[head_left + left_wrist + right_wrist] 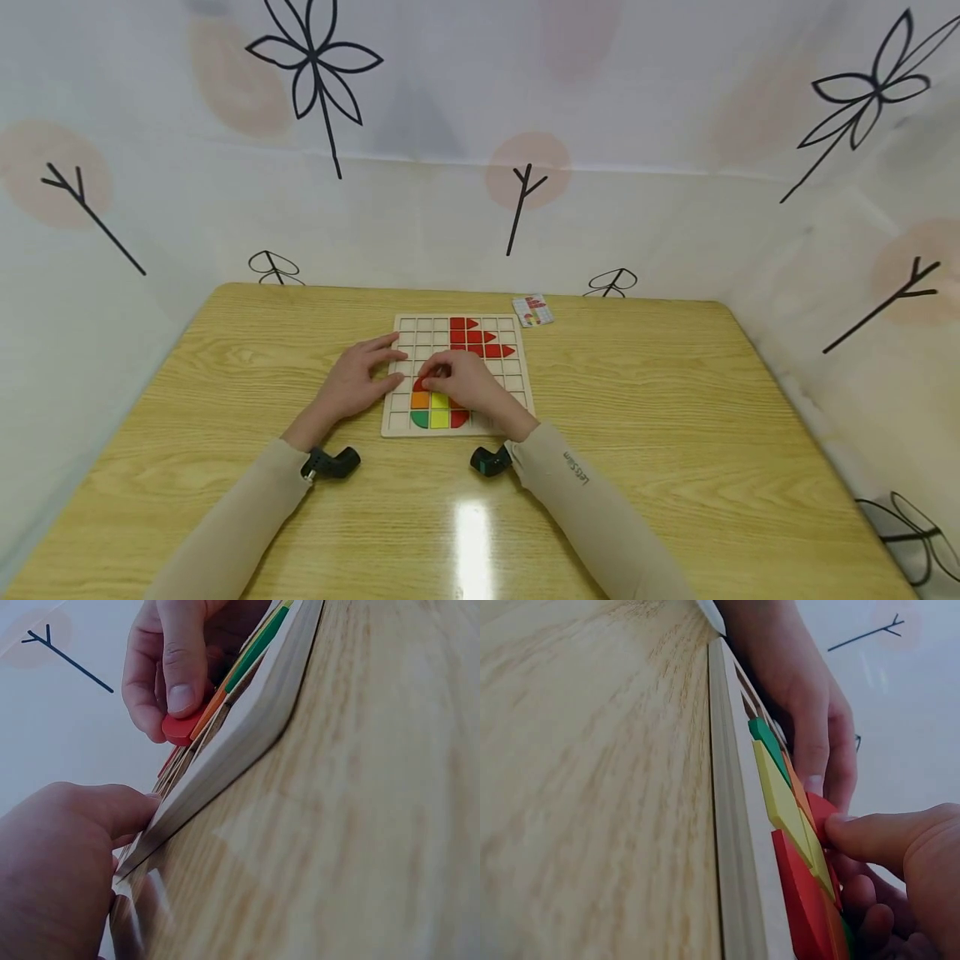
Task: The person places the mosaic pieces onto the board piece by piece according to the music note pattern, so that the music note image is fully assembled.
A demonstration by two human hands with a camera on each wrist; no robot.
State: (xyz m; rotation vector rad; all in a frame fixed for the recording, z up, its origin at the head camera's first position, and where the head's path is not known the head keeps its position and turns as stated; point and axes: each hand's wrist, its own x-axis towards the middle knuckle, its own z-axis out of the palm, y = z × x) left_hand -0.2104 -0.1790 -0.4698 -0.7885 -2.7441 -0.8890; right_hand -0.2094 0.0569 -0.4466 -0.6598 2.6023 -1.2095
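Note:
A wooden grid board (387, 422) lies on the table with coloured tiles in its cells. My left hand (356, 385) rests at its left edge, fingers spread and fingertips on the rim. With thumb and fingers, my right hand (471, 383) pinches a red tile with a rounded side (180, 730) over the lower left of the grid. That tile sits right beside an orange tile (420, 401). Below are a green rounded tile (420, 419), a yellow tile (439, 419) and a red rounded tile (458, 418). The right hand hides some middle cells.
Red squares and pointed red tiles (509, 351) form three rows at the board's top. A small pattern card (533, 310) lies behind its top right corner. Dark wrist-worn devices (491, 461) sit at both cuffs. Patterned cloth hangs behind the wooden table (660, 417).

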